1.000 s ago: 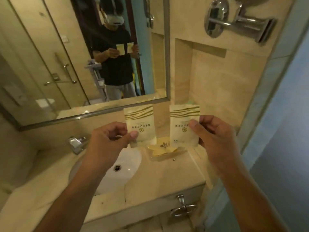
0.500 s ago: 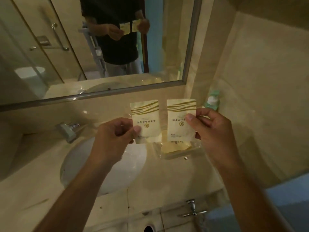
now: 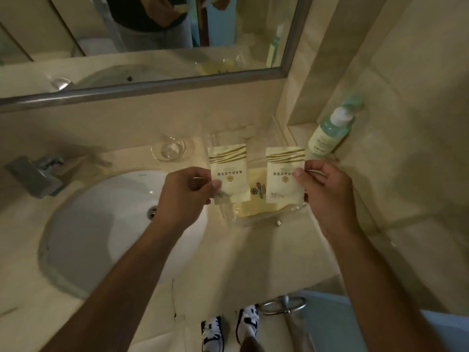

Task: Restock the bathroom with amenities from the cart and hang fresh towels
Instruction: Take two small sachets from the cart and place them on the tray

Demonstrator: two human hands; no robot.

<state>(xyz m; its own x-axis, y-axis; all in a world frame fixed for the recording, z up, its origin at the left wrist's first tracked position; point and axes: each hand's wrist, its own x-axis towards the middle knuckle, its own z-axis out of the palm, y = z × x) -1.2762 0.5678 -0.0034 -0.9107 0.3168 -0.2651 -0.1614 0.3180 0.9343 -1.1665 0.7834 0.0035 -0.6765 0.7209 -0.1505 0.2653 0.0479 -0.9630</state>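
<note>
Counter: the beige marble vanity top (image 3: 241, 262) fills the view, with the white oval undermount basin (image 3: 106, 229) sunk at 9 o'clock and its front edge running along 6 o'clock.
Mirror: the steel-framed wall mirror (image 3: 142, 90) spans 12 o'clock, its lower rail above the backsplash.
Left hand: the left hand (image 3: 185, 194) pinches the lower left edge of the left cream paper sachet with gold stripes (image 3: 228, 171), held upright at the centre.
Right hand: the right hand (image 3: 327, 191) pinches the right edge of the right cream paper sachet with gold stripes (image 3: 284, 174), just beside its twin, apart from it.
Tray: the clear plastic amenity tray (image 3: 266, 217) lies under both sachets, already holding yellowish packets.
Bottle: the pale green pump bottle with white neck (image 3: 330, 133) stands at 2 o'clock in the wall recess.
Dish: the small clear glass dish (image 3: 170, 151) sits at 11 o'clock of the tray.
Risk: light corner pinches could let a sachet flutter into the basin; I judge the left one likelier, being nearest the bowl.
Risk: a right-hand reach outward may knock the bottle.
Room: open counter lies toward 6 o'clock; walls close off 3 o'clock.
</note>
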